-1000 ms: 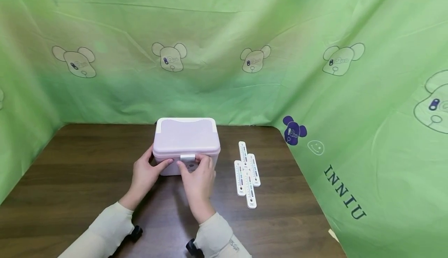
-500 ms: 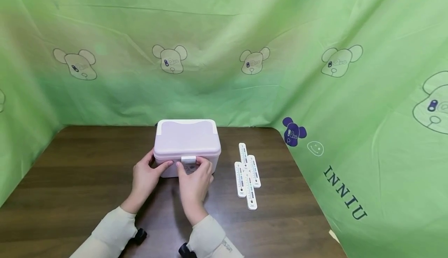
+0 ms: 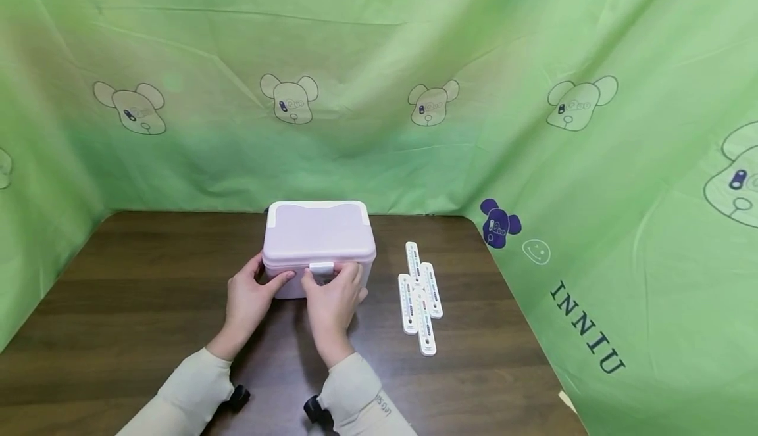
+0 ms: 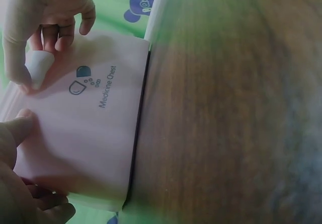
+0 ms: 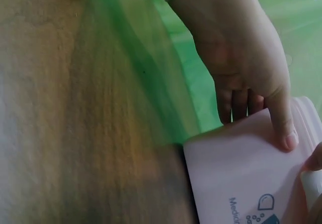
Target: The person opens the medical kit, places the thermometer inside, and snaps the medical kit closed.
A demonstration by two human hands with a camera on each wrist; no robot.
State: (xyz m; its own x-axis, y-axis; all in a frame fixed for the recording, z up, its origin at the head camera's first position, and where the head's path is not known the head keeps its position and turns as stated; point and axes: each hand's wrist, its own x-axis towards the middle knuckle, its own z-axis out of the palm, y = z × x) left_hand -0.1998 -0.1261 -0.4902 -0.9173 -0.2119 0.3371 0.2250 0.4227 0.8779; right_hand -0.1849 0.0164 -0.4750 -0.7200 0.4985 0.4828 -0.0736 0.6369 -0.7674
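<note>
A pale pink medicine box (image 3: pixel 318 231) with a lilac lid stands closed on the table; "Medicine Chest" is printed on its front. My left hand (image 3: pixel 245 298) grips its left front corner, thumb on the front just under the lid, fingers round the side. At the front latch (image 3: pixel 322 268), a white tab, my right hand (image 3: pixel 333 308) pinches with thumb and index finger from both sides. The left wrist view shows this latch (image 4: pixel 40 68) tilted out from the front between the fingertips. The right hand's other fingers curl beside the box's right part.
Several white thermometer strips (image 3: pixel 423 324) lie in an overlapping cluster on the dark wooden table (image 3: pixel 485 370), right of the box. A green printed cloth (image 3: pixel 355 166) hangs behind the table and along its sides.
The right thumb and index finger have drawn in closer on the latch, and the right forearm has shifted a little left. The left hand keeps its grip; the lid stays down.
</note>
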